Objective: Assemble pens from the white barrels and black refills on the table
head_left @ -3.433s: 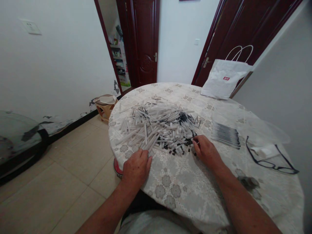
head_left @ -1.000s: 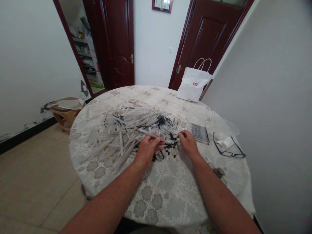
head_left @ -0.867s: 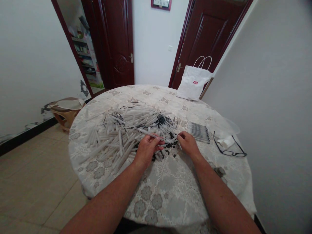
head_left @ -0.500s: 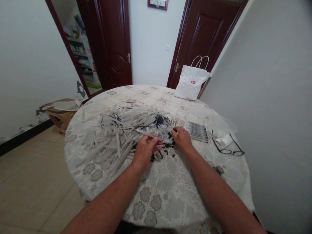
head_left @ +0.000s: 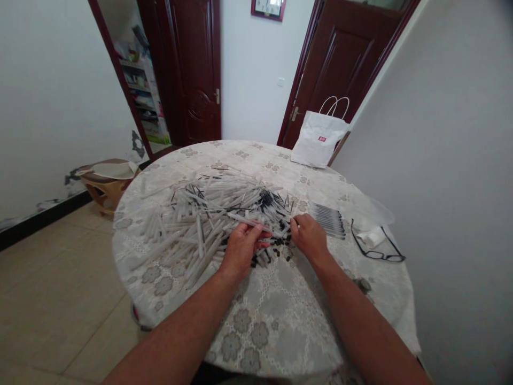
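Note:
My left hand (head_left: 243, 247) is closed around a translucent white pen barrel (head_left: 239, 218), which points up and to the left over a pile of loose pen parts (head_left: 200, 219). My right hand (head_left: 309, 235) is pinched at the pile's right edge, a short way from the left one. What its fingertips hold is hidden or too small to make out. Small black caps (head_left: 287, 258) lie between and below the hands. Thin dark rods (head_left: 266, 199) stick out of the pile behind them. Just right of my right hand, several pens (head_left: 329, 219) lie side by side in a row.
Black-framed glasses (head_left: 379, 256) and a crumpled white packet (head_left: 373, 236) lie on the right of the round table, over its flowered cloth (head_left: 256, 334). A white paper bag (head_left: 318, 141) stands at the back right. A brown stool (head_left: 108, 184) is beside the table's left.
The whole view has shifted slightly. My right hand has moved a little away from the left one and its fingers look more curled. My left hand keeps hold of the pen barrel.

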Demonstrator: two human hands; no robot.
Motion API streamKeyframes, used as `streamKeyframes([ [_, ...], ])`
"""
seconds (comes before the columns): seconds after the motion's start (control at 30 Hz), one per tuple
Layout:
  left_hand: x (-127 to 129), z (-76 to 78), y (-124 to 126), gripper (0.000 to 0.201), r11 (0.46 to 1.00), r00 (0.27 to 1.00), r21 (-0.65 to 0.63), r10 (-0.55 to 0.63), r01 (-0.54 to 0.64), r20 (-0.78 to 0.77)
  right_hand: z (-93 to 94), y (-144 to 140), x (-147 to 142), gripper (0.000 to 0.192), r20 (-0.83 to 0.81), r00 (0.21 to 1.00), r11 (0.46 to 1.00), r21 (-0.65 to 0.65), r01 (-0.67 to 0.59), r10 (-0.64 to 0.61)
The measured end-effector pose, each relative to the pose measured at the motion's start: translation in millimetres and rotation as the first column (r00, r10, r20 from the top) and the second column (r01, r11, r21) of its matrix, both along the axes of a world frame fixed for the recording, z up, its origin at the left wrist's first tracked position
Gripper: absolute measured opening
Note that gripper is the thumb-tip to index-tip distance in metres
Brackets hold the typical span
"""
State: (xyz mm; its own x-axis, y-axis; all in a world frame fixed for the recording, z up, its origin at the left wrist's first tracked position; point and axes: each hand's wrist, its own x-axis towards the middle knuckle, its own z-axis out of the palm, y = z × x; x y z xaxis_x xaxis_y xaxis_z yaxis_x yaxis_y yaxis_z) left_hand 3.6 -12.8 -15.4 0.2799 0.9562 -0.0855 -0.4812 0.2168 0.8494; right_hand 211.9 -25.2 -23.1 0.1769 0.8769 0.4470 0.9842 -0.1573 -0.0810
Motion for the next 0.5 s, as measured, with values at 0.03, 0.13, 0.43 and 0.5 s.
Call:
streamKeyframes([
  [0.03,0.0,0.3,0.1,0.030,1.000,1.000,-0.001,0.001,-0.001,0.002,0.7,-4.9,1.1,0.027,-0.014,1.000,1.000,0.028,-0.013,0.014],
  [0.13,-0.4,0.5,0.6,0.030,1.000,1.000,-0.004,0.006,-0.006,0.004,0.9,-16.4,5.0,0.022,-0.093,0.992,0.990,0.121,-0.068,0.080],
  [0.43,-2.3,-0.5,3.8,0.030,0.999,0.993,-0.040,0.008,-0.004,0.115,14.1,-37.7,22.1,0.022,-0.567,0.769,0.864,0.501,0.036,0.297],
  [0.5,-2.4,0.1,4.5,0.030,0.999,0.988,-0.046,0.005,0.002,0.154,10.6,-37.6,23.0,0.022,-0.708,0.590,0.863,0.504,0.039,0.387],
])
